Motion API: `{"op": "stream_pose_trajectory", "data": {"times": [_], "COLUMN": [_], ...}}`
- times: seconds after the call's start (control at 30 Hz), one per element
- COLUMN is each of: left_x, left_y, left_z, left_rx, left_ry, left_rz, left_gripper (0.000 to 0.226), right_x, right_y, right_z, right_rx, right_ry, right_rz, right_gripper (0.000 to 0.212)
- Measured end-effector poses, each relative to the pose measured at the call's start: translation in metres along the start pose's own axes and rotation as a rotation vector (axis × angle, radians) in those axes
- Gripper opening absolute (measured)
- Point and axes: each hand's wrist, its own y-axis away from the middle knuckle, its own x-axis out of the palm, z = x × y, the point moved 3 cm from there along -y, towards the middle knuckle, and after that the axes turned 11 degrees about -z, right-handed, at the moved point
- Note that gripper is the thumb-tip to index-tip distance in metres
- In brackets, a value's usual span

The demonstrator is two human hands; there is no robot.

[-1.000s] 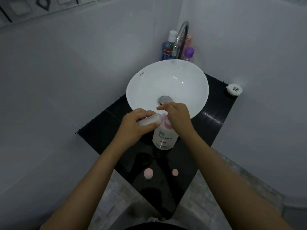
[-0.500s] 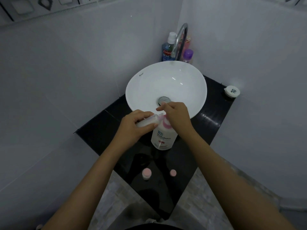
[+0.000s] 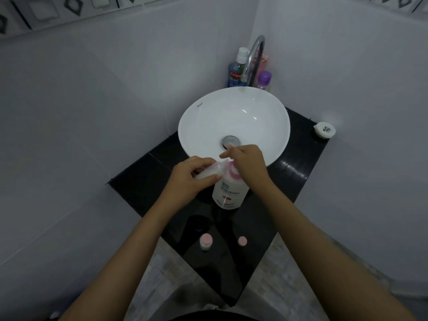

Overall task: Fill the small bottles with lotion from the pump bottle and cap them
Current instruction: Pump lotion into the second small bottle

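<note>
You face a corner of pale tiled walls [image 3: 97,117] with a patterned border [image 3: 69,8] along the top. A black glossy worktop [image 3: 298,163] carries a white basin [image 3: 208,121] under a chrome tap [image 3: 253,56]. Grey floor [image 3: 157,272] shows below, dimly lit.

pump head [image 3: 231,169] hidden under right hand [image 3: 249,162], perhaps pressed

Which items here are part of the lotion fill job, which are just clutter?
In the job:
- pump bottle, right hand on its pump
- small bottle held tilted at the spout by the left hand
- capped small bottle
- loose pink cap

Just lying about:
- mouthwash bottle
- purple-capped bottle
- white round container
- basin, faucet
</note>
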Motion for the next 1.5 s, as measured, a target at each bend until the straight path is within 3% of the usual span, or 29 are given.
{"op": "stream_pose_trajectory", "data": {"times": [0.53, 0.83, 1.5], "left_x": [0.005, -0.001, -0.012], "left_y": [-0.001, 0.0, 0.006], "left_z": [0.002, -0.001, -0.001], "left_rx": [0.007, -0.031, -0.057], "left_ry": [-0.052, 0.001, -0.032], "left_rz": [0.013, 0.004, -0.057], "left_gripper": [0.035, 0.025, 0.025], "right_x": [0.009, -0.005, -0.007], "right_y": [0.003, -0.002, -0.005], "right_z": [-0.011, 0.002, 0.004], "right_rx": [-0.003, -0.013, -0.068], "right_ry": [0.045, -0.077, -0.083], "right_rz": [-0.044, -0.043, -0.04], "right_gripper": [0.039, 0.031, 0.026]}}
